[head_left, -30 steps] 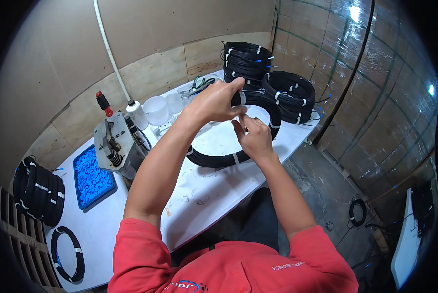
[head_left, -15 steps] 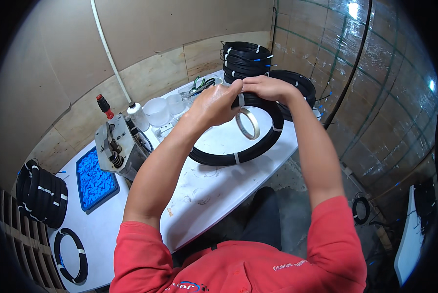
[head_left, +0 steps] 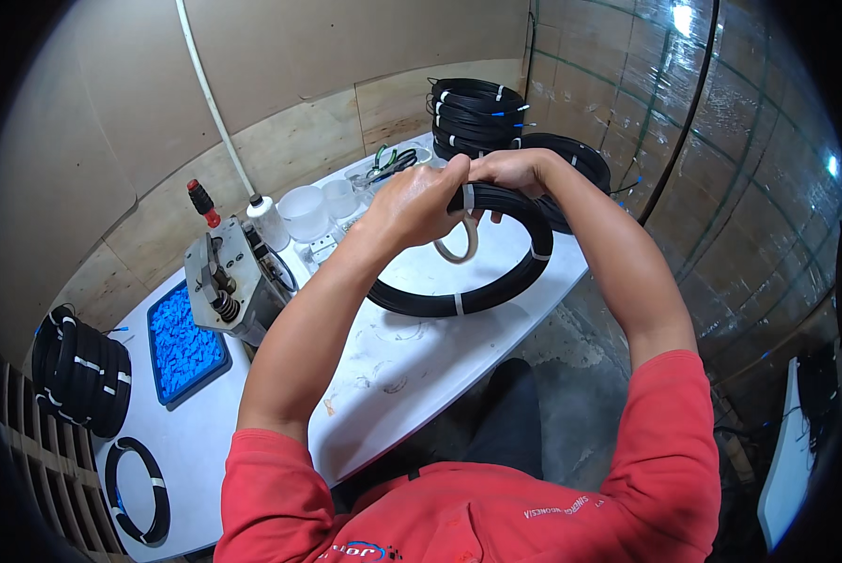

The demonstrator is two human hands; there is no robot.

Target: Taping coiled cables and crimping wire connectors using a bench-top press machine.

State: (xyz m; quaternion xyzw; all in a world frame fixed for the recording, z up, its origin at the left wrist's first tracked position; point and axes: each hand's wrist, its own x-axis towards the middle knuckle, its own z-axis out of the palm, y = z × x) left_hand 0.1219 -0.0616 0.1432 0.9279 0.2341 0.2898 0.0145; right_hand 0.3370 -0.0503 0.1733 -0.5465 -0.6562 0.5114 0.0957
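Note:
A thick black cable coil (head_left: 496, 298), bound with several white tape bands, is held tilted above the white table. My left hand (head_left: 419, 202) is closed round its far-left part, thumb on top beside a white band. Over the coil's far side reaches my right hand (head_left: 507, 171); its fingertips come out below the coil, at the upper edge of a roll of tape (head_left: 459, 251). That roll hangs inside the ring, its upper part hidden by the left hand and the coil. The right palm and thumb are largely out of sight.
Stacked black coils (head_left: 473, 117) stand at the back, another coil (head_left: 581, 159) to their right. Leftward are a metal hand press (head_left: 224, 272), a blue tray (head_left: 172, 399) of small blue pieces, plastic jars (head_left: 304, 214), a bottle (head_left: 266, 223), more coils (head_left: 81, 375) and a single coil (head_left: 163, 507).
The roll of tape has turned and shifted left, up against the left hand. My right hand has rolled over the coil, its elbow swinging outward. The left hand keeps its grip.

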